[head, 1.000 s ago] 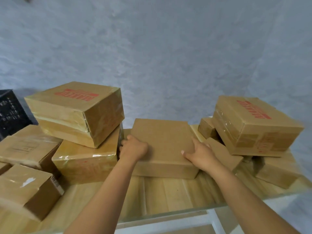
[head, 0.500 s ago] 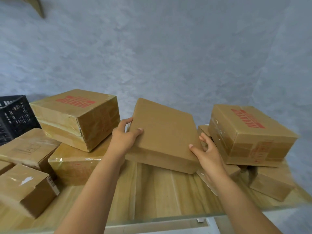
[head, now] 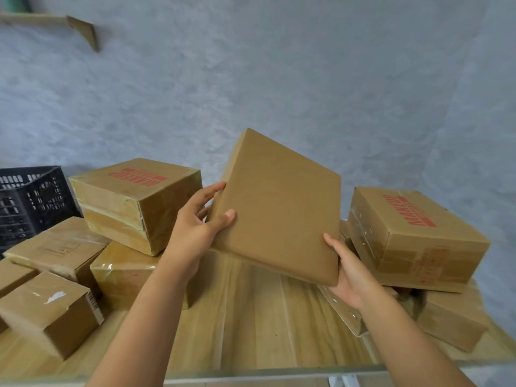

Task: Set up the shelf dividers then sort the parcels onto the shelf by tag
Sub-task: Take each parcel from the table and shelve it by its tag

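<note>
Flat parcel [head: 279, 213] now lifted clear of the surface [head: 251, 317], tilted steeper than before, far edge up. Left hand [head: 195, 227] grip: thumb on top, fingers round left edge. Right hand [head: 349, 275] grip holds its near right corner. Red-printed box [head: 413, 238] sits right of parcel.

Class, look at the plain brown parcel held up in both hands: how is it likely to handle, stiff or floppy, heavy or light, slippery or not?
The parcel is probably stiff: its faces stay flat and its edges straight while tilted. It seems fairly light, since the left hand and right hand hold it only at its edges. Its matte paper wrap likely grips well.
</note>
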`<act>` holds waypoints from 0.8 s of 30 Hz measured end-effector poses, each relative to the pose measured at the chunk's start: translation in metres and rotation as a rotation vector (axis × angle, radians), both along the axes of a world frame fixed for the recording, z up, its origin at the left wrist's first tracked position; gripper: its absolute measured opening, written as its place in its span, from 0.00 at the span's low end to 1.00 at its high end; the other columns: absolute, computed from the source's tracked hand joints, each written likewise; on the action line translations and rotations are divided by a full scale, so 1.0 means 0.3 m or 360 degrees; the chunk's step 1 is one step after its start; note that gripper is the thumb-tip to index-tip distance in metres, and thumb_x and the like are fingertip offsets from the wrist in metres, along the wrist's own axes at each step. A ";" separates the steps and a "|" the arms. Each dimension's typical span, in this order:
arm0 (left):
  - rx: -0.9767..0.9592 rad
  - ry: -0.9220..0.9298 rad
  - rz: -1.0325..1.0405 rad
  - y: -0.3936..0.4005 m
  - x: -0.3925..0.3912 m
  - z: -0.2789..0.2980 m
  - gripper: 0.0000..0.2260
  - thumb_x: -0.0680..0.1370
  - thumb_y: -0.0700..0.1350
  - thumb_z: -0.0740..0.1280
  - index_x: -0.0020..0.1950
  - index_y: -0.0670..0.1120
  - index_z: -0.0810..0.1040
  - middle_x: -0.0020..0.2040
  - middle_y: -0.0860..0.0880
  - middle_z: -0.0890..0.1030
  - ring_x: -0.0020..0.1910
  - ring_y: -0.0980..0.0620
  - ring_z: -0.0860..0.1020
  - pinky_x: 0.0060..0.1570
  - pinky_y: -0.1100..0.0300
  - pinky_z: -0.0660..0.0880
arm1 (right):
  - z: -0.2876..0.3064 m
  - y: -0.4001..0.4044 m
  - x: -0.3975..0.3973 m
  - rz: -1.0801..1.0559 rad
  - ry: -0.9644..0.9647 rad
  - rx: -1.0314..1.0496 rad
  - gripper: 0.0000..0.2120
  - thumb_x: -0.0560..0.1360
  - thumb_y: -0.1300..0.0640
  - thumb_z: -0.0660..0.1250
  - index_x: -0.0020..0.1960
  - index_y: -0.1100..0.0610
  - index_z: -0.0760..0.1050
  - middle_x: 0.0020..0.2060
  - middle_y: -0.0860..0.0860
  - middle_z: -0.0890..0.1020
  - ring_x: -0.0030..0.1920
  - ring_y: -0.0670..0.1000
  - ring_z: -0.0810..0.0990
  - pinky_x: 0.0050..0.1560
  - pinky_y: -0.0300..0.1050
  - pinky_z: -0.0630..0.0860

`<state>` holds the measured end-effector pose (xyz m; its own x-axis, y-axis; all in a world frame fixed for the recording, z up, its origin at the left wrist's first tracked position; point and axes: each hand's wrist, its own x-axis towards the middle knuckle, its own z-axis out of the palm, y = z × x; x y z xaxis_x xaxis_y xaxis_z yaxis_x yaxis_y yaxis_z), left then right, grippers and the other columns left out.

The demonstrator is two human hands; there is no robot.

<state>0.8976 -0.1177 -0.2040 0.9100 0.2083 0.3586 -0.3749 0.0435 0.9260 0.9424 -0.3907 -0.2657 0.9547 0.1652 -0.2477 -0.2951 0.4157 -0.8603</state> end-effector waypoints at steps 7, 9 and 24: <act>0.0224 0.0004 0.0060 0.016 0.007 -0.003 0.20 0.80 0.41 0.67 0.70 0.58 0.71 0.68 0.54 0.76 0.61 0.56 0.79 0.56 0.63 0.77 | 0.082 -0.007 -0.010 -0.0050 -0.0089 -0.0186 0.28 0.63 0.41 0.76 0.61 0.48 0.80 0.53 0.50 0.87 0.52 0.52 0.86 0.48 0.49 0.79; 0.0534 0.0149 0.0231 -0.007 0.027 0.002 0.25 0.80 0.44 0.67 0.75 0.57 0.65 0.70 0.53 0.73 0.64 0.53 0.76 0.64 0.54 0.74 | 0.132 0.007 -0.005 -0.0183 -0.0188 -0.0185 0.32 0.59 0.41 0.77 0.61 0.49 0.79 0.53 0.51 0.87 0.52 0.53 0.86 0.46 0.48 0.79; -0.0266 0.0262 -0.0333 -0.318 0.010 0.126 0.31 0.72 0.55 0.73 0.73 0.53 0.66 0.65 0.55 0.77 0.59 0.57 0.80 0.51 0.51 0.81 | 0.237 0.146 -0.113 -0.0755 -0.1371 -0.1464 0.48 0.62 0.43 0.80 0.72 0.45 0.56 0.67 0.49 0.71 0.66 0.53 0.74 0.61 0.52 0.75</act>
